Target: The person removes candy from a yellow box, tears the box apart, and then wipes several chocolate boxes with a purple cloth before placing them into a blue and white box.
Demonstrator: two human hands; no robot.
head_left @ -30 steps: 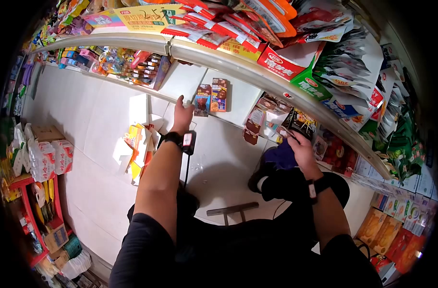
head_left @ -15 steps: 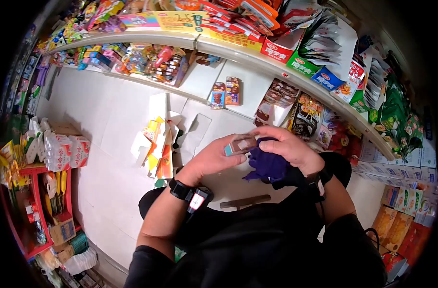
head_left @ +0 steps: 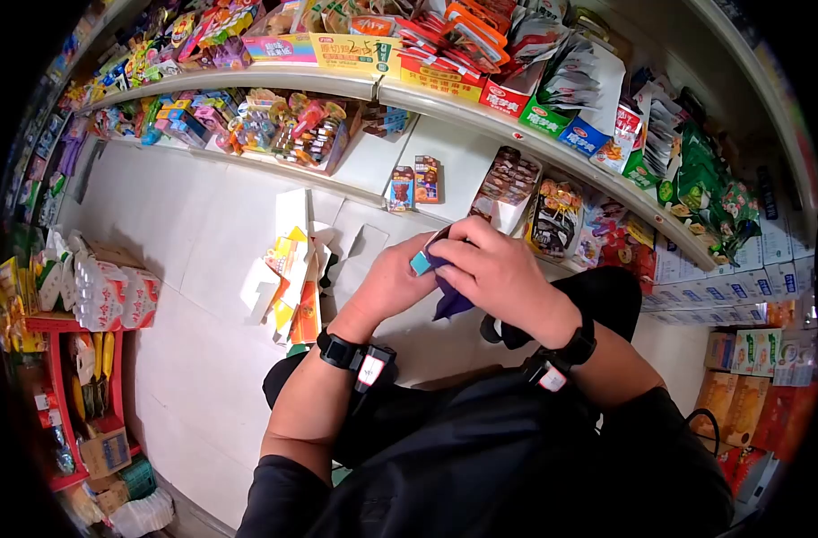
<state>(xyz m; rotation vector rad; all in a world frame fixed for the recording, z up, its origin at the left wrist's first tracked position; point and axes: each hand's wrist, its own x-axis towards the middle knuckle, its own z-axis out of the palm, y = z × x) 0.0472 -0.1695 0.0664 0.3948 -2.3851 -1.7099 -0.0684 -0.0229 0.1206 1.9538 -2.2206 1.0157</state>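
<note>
My left hand (head_left: 393, 282) is closed round a small box (head_left: 421, 262), whose light-blue end shows between the fingers. Most of that box is covered by both hands. A dark purple cloth (head_left: 453, 299) is bunched under the fingers of my right hand (head_left: 508, 273), pressed against the box. Ahead of my hands, a blue-fronted small box (head_left: 402, 189) and an orange-and-purple small box (head_left: 427, 178) stand side by side on the low white shelf (head_left: 444, 143).
Torn cardboard pieces (head_left: 290, 278) lie on the floor tiles to the left. An upper shelf edge (head_left: 445, 100) curves across, with snack packets above it. A red rack (head_left: 117, 377) and wrapped bottles (head_left: 113, 291) stand at left, stacked cartons (head_left: 732, 291) at right.
My right hand has moved left and over the small box, bringing the purple cloth against it. More of the box is hidden now. The view has shifted slightly.
</note>
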